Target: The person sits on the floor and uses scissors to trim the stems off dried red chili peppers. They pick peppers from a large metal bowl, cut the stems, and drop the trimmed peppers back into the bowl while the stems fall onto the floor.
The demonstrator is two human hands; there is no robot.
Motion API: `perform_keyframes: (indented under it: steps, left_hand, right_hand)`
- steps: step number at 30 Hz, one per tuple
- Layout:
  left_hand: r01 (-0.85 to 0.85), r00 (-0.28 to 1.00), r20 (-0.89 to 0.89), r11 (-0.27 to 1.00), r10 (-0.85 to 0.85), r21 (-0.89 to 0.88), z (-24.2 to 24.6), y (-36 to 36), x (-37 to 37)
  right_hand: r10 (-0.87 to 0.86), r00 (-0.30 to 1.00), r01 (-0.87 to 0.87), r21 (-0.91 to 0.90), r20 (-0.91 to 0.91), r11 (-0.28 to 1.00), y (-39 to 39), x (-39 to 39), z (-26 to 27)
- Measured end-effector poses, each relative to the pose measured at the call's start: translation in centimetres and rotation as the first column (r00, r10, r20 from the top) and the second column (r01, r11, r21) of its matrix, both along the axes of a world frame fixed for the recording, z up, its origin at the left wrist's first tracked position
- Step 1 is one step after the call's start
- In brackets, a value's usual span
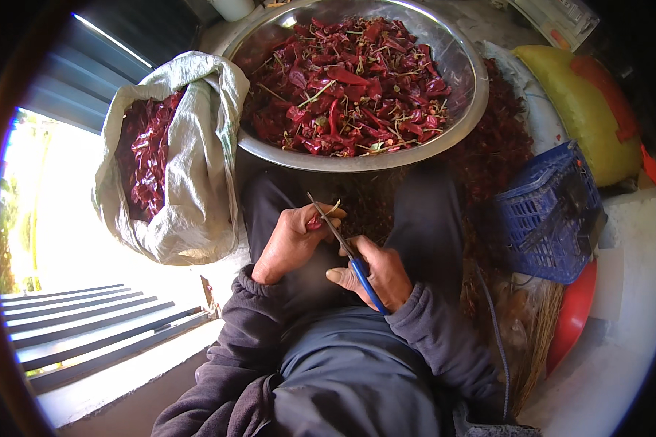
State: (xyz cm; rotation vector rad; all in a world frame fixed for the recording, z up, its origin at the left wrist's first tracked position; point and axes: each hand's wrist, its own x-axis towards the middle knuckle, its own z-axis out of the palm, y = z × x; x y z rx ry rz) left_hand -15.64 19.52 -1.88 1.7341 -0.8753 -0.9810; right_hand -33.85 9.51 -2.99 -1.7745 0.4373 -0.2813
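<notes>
My left hand [292,240] holds a dried red chili pepper [315,222] by its body, its pale stem [333,207] sticking out between the fingers. In my right hand [374,272] is a pair of scissors with blue handles [367,281]; the metal blades cross beside the chili's stem, and whether they touch it is not certain. Beyond my knees stands a large steel basin [361,162] filled with red chili pieces and stems [355,82]. A white woven sack [197,180] to the left has its mouth folded back over dark red chilies [150,158].
A blue plastic basket [549,213] leans at my right, near a red plastic object [574,317] and a straw broom [541,333]. More chilies [497,142] lie behind the basket, beside a full yellow-green sack [596,114]. Slatted metal [98,322] borders the bright opening at left.
</notes>
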Motion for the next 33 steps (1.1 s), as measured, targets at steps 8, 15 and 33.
perform_keyframes:
  steps: [8,15,33]
  left_hand:
    - [-0.044,0.875,-0.483,0.993,-0.016,-0.111,0.9,0.9,-1.2]
    - [-0.161,0.965,-0.217,0.986,0.146,-0.053,-1.6,1.0,0.2]
    - [-0.393,0.792,0.488,0.918,0.367,-0.053,-3.5,-16.8,26.4]
  right_hand:
    - [0.199,0.959,-0.271,0.849,0.199,0.455,-0.2,-1.3,0.2]
    - [0.077,0.942,-0.262,0.576,0.326,0.774,-4.8,-2.5,2.9]
    - [0.157,0.986,-0.107,0.545,-0.046,0.831,-1.7,-3.0,-2.9]
